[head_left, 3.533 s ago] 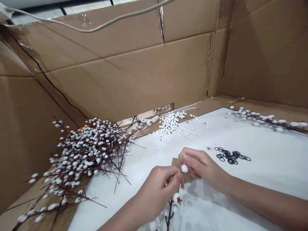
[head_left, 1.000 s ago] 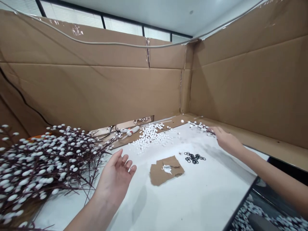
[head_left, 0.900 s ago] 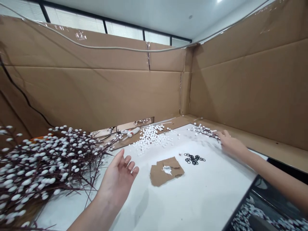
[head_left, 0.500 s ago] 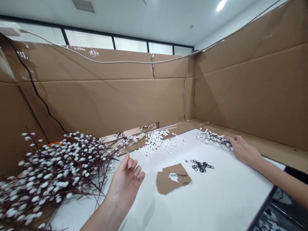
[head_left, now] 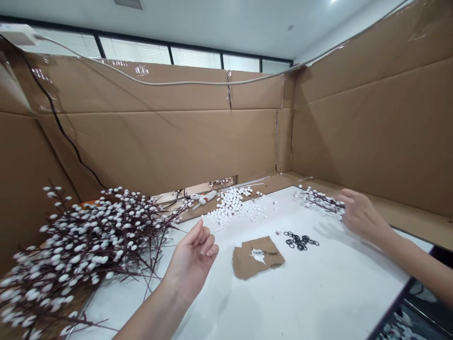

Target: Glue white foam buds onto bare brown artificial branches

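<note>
My left hand [head_left: 195, 255] hovers over the white board, palm turned up. Its fingers are curled in, with nothing visible in them. At the right, my right hand [head_left: 359, 215] is bent beside the stem ends of a few brown twigs with white berries [head_left: 320, 199]. Those fingers look closed, but their tips are hidden, so a grip on a stem cannot be made out. Between the hands lie a torn piece of cardboard [head_left: 244, 262] with a white smear and a cluster of black rubber rings [head_left: 300, 242].
A large heap of white-berried twigs [head_left: 106, 236] fills the left side. Loose white berries [head_left: 233, 203] are scattered at the back, next to a white glue gun [head_left: 203, 198] with a cord. Tall cardboard walls [head_left: 177, 141] enclose the white board [head_left: 283, 302].
My right hand has risen slightly off the twigs, which stay where they were. My left hand has barely moved, its fingers a little more curled. The view has shifted slightly.
</note>
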{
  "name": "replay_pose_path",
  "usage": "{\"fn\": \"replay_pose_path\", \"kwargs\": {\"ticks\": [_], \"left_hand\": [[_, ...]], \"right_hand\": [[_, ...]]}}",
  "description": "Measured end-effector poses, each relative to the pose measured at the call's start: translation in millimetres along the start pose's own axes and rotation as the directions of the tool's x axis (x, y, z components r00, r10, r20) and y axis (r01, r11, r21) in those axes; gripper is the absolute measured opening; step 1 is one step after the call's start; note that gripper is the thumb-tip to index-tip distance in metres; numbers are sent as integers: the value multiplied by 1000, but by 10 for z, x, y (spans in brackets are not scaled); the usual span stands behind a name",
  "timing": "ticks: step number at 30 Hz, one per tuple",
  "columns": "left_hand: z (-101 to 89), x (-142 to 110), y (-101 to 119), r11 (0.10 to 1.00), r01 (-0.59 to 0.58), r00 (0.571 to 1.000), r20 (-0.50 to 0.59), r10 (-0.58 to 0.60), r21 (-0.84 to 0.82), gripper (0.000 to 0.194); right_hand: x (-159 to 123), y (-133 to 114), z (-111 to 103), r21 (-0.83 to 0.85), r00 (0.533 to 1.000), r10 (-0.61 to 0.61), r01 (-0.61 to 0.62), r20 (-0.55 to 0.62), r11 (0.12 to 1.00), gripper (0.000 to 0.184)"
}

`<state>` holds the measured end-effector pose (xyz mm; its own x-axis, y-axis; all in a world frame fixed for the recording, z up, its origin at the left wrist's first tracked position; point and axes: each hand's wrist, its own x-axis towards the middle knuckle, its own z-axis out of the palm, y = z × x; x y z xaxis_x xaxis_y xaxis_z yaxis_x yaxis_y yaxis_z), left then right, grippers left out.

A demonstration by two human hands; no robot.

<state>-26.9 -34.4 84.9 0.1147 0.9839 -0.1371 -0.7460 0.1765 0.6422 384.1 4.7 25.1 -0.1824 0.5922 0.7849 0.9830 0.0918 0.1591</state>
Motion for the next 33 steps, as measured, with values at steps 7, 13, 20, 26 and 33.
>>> {"fn": "replay_pose_path", "kwargs": {"ticks": [7,13,20,26,33], "left_hand": [[-115,90,-60,999,-1,996,87,4,-35,47],[-348,321,-125,999,-24,999,44,23,28,52],[-571,494,-199,994,-80,996,-31,82,69,33],[-665,543,-259,990,-113,990,-71,119,79,27],[-693,551,-267,993,-103,991,-80,107,53,26]], "right_hand": [[325,-548,103,114,925,-315,344,-214,932,43],[652,-1130,491,242,863,-476,505,-171,829,37],[710,-1313,946,407,892,-453,417,-10,813,40],[646,-1248,1032,494,945,-307,214,114,843,43],[644,-1301,1107,573,938,-273,106,215,813,40]]}}
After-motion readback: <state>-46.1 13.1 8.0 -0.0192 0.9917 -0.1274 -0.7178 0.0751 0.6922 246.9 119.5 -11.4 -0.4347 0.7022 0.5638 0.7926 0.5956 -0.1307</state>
